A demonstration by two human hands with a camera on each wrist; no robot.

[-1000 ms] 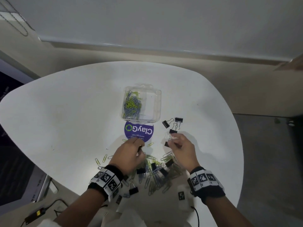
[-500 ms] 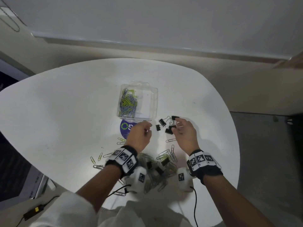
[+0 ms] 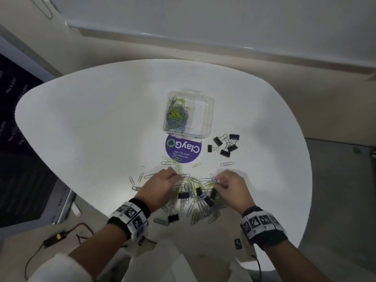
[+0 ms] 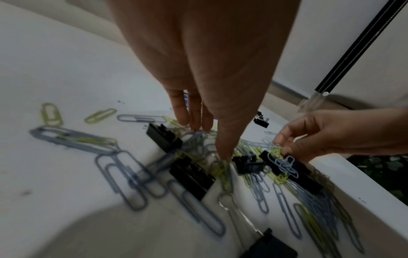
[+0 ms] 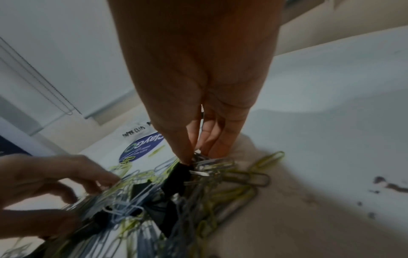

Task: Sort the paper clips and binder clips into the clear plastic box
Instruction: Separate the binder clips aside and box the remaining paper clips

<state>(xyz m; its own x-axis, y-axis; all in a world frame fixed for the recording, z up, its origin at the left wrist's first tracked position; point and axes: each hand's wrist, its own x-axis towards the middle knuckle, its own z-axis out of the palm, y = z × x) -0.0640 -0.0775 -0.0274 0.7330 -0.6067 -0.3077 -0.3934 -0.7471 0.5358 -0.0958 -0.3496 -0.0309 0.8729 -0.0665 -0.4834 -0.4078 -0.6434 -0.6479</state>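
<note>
Picking from the mixed pile at lower centre of the head view appears to be the step in hand. The right hand is seen with thumb and fingers pinched together at the pile's right edge; in the right wrist view the fingertips are closed on wire loops beside a black binder clip, though which clip is actually held cannot be told. The left hand is lowered onto the pile's left side with fingers extended downward, touching paper clips; no firm hold is shown.

The clear plastic box is placed at upper centre of the table, well apart from the hands, with paper clips gathered in its left compartment and the right one seemingly unfilled. A group of binder clips is laid just right of and below the box, near a purple sticker.

A clean lift is judged to be called for next, since tangled clips could be dragged along.
</note>
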